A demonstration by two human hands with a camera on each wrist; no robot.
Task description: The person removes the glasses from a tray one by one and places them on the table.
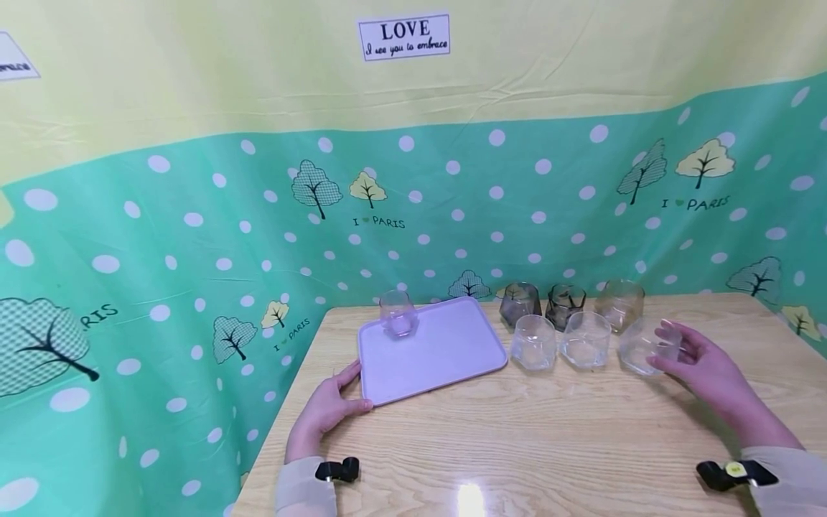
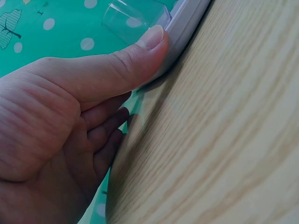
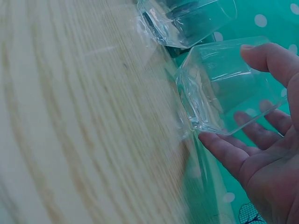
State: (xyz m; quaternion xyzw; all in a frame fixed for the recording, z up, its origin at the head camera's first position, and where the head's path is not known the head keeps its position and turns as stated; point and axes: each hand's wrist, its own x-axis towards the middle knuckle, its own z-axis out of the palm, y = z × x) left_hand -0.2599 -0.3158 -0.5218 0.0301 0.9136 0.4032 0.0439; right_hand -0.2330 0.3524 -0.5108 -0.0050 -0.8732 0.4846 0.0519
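Observation:
My left hand [image 1: 326, 409] holds the near left corner of a pale lilac tray [image 1: 433, 352], thumb at the front edge and a finger along the left side. In the left wrist view the thumb touches the tray's rim [image 2: 180, 39]. A clear glass [image 1: 398, 316] stands at the tray's back left. On the right, my right hand [image 1: 707, 370] grips a clear faceted glass [image 1: 636, 350] at the end of the front row. The right wrist view shows that glass [image 3: 219, 88] between thumb and fingers, its base at the tabletop.
Two more clear glasses [image 1: 533, 345] [image 1: 585, 343] stand left of the gripped one. Behind them are two dark grey glasses [image 1: 519, 301] [image 1: 566, 305] and a brownish glass [image 1: 620, 301]. A patterned cloth [image 1: 452, 194] hangs behind the wooden table [image 1: 491, 445].

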